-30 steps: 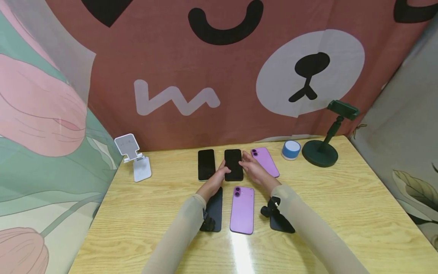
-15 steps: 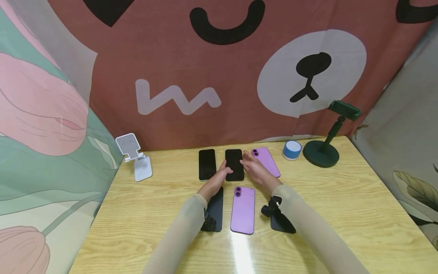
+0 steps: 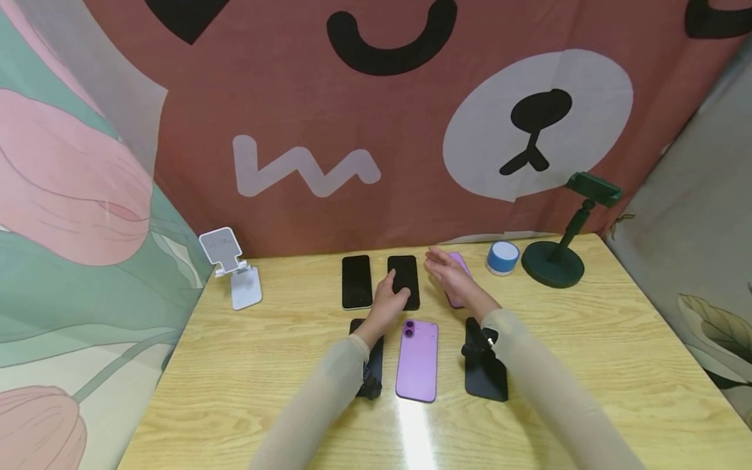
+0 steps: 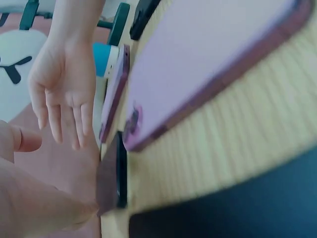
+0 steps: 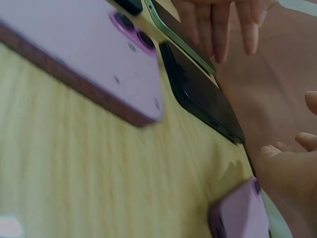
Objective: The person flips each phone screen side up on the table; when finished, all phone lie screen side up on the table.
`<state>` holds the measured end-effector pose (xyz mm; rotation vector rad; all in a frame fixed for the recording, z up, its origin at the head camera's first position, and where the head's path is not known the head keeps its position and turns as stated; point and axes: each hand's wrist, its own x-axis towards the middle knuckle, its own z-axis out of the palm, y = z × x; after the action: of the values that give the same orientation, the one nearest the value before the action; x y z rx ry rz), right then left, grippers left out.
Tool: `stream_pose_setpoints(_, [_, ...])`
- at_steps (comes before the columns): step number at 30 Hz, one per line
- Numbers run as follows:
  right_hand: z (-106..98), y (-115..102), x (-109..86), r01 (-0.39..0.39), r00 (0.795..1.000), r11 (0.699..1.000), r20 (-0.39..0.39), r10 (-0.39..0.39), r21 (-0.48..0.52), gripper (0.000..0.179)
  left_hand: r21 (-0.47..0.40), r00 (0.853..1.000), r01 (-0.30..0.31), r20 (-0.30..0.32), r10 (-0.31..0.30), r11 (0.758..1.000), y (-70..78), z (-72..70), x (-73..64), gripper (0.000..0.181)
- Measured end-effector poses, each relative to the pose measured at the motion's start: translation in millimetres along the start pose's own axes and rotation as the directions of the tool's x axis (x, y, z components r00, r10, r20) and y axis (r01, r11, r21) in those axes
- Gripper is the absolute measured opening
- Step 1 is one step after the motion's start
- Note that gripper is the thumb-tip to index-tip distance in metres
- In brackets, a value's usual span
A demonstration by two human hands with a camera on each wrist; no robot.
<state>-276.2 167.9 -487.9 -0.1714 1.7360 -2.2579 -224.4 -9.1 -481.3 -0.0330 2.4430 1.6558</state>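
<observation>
My left hand (image 3: 389, 303) is over the lower left part of a black phone (image 3: 408, 274) in the middle of the back row, thumb spread from the fingers; contact is unclear. To its right, my right hand (image 3: 455, 277) hovers with straight fingers, partly covering a purple phone (image 3: 462, 262). In the left wrist view that right hand (image 4: 69, 94) shows its palm with nothing in it. The left fingers (image 5: 220, 29) hang straight and hold nothing in the right wrist view. Another dark-screened phone (image 3: 356, 282) lies left of the middle one.
In the front row, a purple phone (image 3: 417, 359) lies between two dark phones (image 3: 376, 356) (image 3: 486, 378), both partly under my wrists. A white phone stand (image 3: 245, 287) stands back left. A blue-and-white round object (image 3: 502, 258) and a green stand (image 3: 553, 264) are back right.
My right hand has lifted off the middle phone's right edge and moved right, over the purple phone. My left hand has shifted right, further over the middle phone. The phones lie as before.
</observation>
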Motion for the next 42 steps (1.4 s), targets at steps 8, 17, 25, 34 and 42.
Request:
stream_pose_setpoints(8, [-27, -18, 2.0, 0.043, 0.999, 0.99, -0.007, -0.044, -0.132, 0.058, 0.011, 0.994, -0.076, 0.077, 0.075, 0.997, 15.8, 19.6, 5.1, 0.066])
stream_pose_setpoints(17, [-50, -25, 7.5, -0.023, 0.993, 0.959, -0.116, -0.01, -0.281, 0.056, 0.011, 0.981, -0.127, 0.149, 0.124, 0.992, 25.4, 44.6, 12.7, 0.07])
stream_pose_setpoints(25, [-55, -19, 15.0, -0.05, 0.982, 0.949, -0.186, -0.009, -0.311, 0.055, 0.013, 0.984, -0.121, 0.132, 0.118, 0.993, 21.9, 62.9, 21.9, 0.071])
stream_pose_setpoints(34, [-61, -9, 19.1, -0.091, 0.97, 0.934, -0.244, 0.004, -0.346, 0.053, 0.138, 0.99, -0.104, 0.107, 0.09, 0.985, 16.7, 79.0, 23.1, 0.077])
stream_pose_setpoints(42, [-67, -5, 19.6, -0.098, 0.965, 0.927, -0.261, 0.0, -0.362, 0.053, 0.216, 0.98, -0.176, 0.129, 0.15, 0.96, 14.5, 87.6, 25.2, 0.082])
